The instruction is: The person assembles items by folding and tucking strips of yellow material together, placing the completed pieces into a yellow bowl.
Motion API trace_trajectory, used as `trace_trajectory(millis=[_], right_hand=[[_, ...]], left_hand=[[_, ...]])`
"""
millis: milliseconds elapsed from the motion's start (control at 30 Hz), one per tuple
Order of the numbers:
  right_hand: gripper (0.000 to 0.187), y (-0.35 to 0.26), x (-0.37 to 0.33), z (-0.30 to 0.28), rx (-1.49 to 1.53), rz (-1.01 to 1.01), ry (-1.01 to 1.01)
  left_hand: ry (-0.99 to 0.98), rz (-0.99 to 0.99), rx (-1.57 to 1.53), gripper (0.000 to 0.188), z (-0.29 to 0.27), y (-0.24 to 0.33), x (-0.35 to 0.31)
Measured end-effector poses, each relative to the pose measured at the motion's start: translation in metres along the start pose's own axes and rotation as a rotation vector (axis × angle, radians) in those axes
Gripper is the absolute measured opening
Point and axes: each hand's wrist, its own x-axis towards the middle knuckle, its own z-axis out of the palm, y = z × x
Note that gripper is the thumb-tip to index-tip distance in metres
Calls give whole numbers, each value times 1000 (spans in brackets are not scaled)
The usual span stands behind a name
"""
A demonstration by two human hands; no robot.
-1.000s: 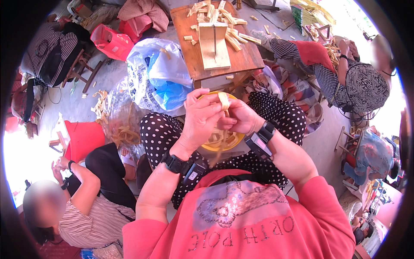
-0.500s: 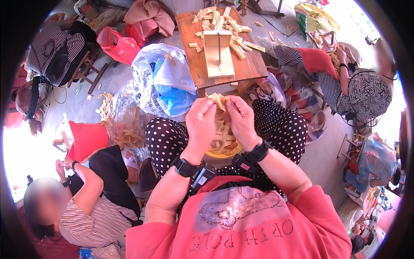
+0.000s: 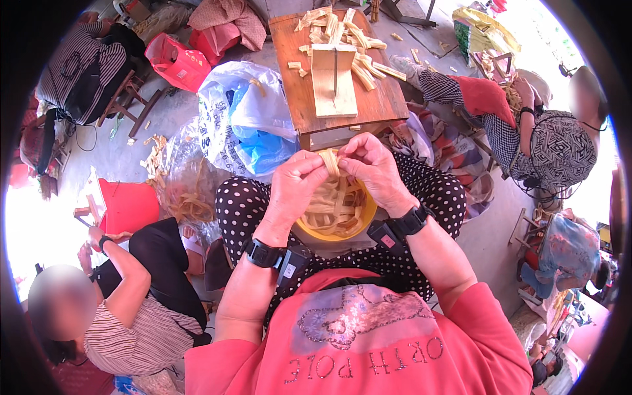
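Between my two hands is a pale yellow, flat folded strip, its material unclear (image 3: 330,162). My left hand (image 3: 294,186) pinches it from the left with thumb and fingers closed. On its right side, the thumb and bent fingers of my right hand (image 3: 377,172) grip the strip's edge. Directly below my hands, a yellow-rimmed basin (image 3: 372,214) sits between my knees. Loose, similar-looking strips (image 3: 337,209) lie tangled inside it.
Ahead stands a small wooden table (image 3: 385,108) bearing bundled strips (image 3: 339,29) and an upright slotted wooden block (image 3: 334,92). A white plastic bag (image 3: 247,118) leans at its left. Seated people are on both sides; a red bag (image 3: 174,62) lies farther left.
Both hands have drawn a little apart, uncovering more of the basin. The strip has turned from a curled loop to a more upright, flatter fold.
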Motion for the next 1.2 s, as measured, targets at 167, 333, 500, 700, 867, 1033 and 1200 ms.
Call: trace_trajectory(millis=[167,333,500,700,867,1033,1200], right_hand=[[21,13,17,-13,-366,-108,12],[23,29,19,-27,-575,-119,-22],[14,14,15,-27,-501,73,-46],[23,-17,16,-35,-525,8,-11],[20,-26,9,-33,-791,-215,7],[23,-34,9,-9,-769,-283,-5],[30,-35,11,-7,-773,0,-212]], left_hand=[[-37,72,187,24,0,-7,5],[-40,-33,149,19,7,-21,14],[-3,89,229,10,4,-24,21],[216,154,56,1,-14,-19,19],[47,59,-136,10,-28,7,8],[-63,-86,-273,14,-41,17,14],[-42,6,-202,18,-28,24,24]])
